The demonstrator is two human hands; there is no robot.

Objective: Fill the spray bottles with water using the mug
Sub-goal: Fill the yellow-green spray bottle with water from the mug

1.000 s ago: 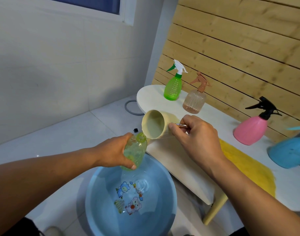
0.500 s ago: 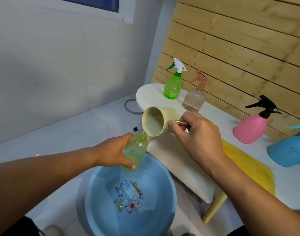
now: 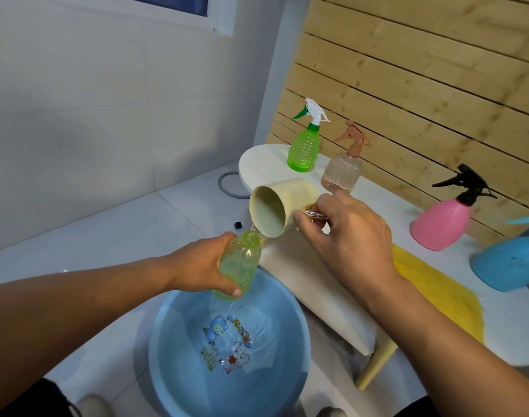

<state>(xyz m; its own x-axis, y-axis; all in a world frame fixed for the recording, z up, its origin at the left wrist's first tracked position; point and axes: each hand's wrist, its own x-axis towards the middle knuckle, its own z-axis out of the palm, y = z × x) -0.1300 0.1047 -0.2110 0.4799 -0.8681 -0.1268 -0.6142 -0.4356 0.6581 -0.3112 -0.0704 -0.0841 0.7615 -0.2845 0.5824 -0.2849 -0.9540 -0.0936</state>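
Mid-pour: right hand (image 3: 347,236) grips the tilted beige mug (image 3: 279,206), left hand (image 3: 203,266) grips an uncapped translucent green bottle (image 3: 240,263) over the blue plastic basin (image 3: 173,341). Other bottles' fill unclear.

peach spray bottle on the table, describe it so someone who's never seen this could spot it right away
Start at the white table against the wooden slat wall. Near its far rounded end two spray bottles stand side by side. The peach spray bottle is the nearer one, next to the green spray bottle: clear, ribbed, pinkish body with a tan-brown trigger, not a white and green one.
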